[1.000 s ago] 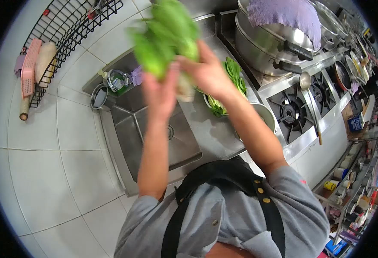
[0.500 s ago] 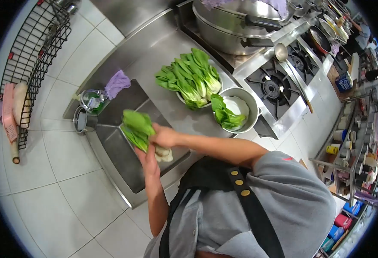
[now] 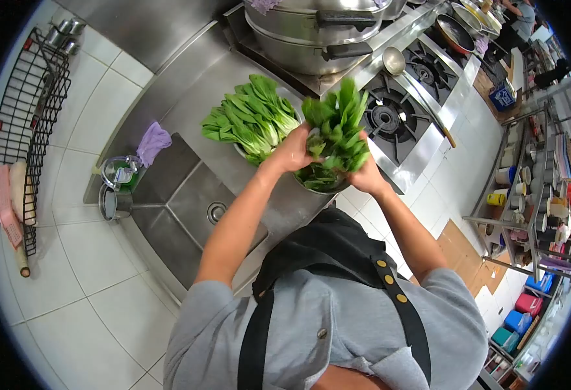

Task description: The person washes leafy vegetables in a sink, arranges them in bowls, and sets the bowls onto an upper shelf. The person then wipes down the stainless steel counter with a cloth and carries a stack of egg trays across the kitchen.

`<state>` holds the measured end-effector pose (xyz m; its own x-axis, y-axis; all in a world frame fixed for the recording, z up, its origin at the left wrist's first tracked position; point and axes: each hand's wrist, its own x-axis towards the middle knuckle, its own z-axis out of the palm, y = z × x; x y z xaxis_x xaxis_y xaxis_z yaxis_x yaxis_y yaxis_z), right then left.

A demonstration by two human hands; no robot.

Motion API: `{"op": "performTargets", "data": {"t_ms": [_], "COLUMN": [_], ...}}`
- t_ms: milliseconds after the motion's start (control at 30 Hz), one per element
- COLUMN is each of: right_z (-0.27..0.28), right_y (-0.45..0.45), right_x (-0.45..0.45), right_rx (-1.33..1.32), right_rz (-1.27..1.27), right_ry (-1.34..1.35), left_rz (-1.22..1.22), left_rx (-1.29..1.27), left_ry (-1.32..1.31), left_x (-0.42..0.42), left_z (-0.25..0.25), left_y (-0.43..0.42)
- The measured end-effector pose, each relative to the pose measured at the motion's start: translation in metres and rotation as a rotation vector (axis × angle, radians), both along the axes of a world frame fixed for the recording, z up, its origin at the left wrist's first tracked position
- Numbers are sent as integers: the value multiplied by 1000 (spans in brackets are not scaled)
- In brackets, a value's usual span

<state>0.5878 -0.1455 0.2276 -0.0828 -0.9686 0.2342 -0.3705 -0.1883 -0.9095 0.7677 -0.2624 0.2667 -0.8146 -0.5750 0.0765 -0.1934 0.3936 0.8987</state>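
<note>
A bunch of leafy greens (image 3: pixel 338 130) is held between my two hands, with its dark green leaves upward and slightly blurred. My left hand (image 3: pixel 293 151) is closed around its left side. From the right, my right hand (image 3: pixel 367 170) grips the same bunch. Below my hands is a metal pot (image 3: pixel 329 191), its rim mostly covered, with green leaves (image 3: pixel 316 175) inside. Just left of my left hand, a heap of pale-stemmed greens (image 3: pixel 253 118) lies in a bowl that is mostly hidden under the leaves.
The sink basin (image 3: pixel 175 240) is on the left, with a purple cloth (image 3: pixel 153 143) and a small metal pot (image 3: pixel 115 203) at its edge. A large steamer (image 3: pixel 298 39), a gas burner (image 3: pixel 385 117) and a ladle (image 3: pixel 422 94) stand beyond. Another person (image 3: pixel 522 19) is far right.
Both hands have moved right from over the sink to over the metal pot. They now hold a leafy bunch there. The view has shifted too.
</note>
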Motion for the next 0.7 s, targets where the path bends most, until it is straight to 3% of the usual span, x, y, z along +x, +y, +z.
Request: {"op": "performTargets", "data": {"t_ms": [133,267,367,433,567,667,700], "right_z": [3,33,53,56,5,21,27], "right_y": [15,20,32,37,33,46,53], "right_x": [-12,-8,5,18,3,-4,-6], "right_rx": [154,86,29,41,89,65,79], "right_rz": [-8,-159,-187,-166,-156,-10,66], "right_ry": [183,350,460,530,508,422,410], "left_rz": [144,376,400,387,332,239,153], "left_rx": [-353,-391,-298,-364,-433,-615,-536], "left_ry": [-271,-453,-549,-444,-386,-325,-252], "left_x": [32,43,35,31,17,0,-6], "left_z": [-14,12,-6,-22,-14,12,22], "left_y": [19,71,75,65,57,86,96]}}
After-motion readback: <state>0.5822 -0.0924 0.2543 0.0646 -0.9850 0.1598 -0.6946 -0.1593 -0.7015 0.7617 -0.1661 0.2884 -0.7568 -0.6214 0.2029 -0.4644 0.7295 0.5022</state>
